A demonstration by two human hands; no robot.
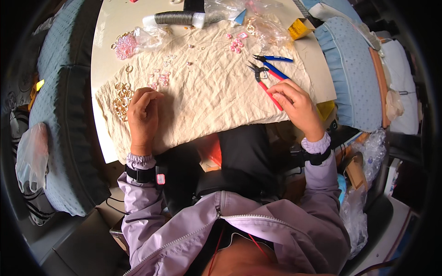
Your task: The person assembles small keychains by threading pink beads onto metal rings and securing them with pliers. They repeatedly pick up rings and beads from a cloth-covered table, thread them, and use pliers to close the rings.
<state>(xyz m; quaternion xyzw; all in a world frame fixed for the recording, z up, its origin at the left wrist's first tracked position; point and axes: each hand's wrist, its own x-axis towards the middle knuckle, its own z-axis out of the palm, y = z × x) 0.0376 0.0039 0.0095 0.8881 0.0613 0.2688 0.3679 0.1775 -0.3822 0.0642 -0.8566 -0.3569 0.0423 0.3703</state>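
Observation:
My left hand (143,115) rests on the cream cloth (207,92), its fingers curled together; whatever they may pinch is hidden. Directly beside it on the left lies a pile of gold-coloured rings (121,99). Just beyond its fingertips are loose pink beads (162,78). Toward the right of the cloth, my right hand (297,108) has its thumb and fingers closed around the handles of red-handled pliers (276,102). The pliers lie on the cloth with their dark jaws apart, pointing away. Blue-handled cutters (279,59) lie just beyond them.
Farther back sit a spool of dark wire (175,19), a pink beaded bunch (125,46), clear plastic bags (267,31), deeper pink beads (236,45) and a yellow box (300,29). Blue padded seats (352,69) flank the table. The cloth hangs over its near edge.

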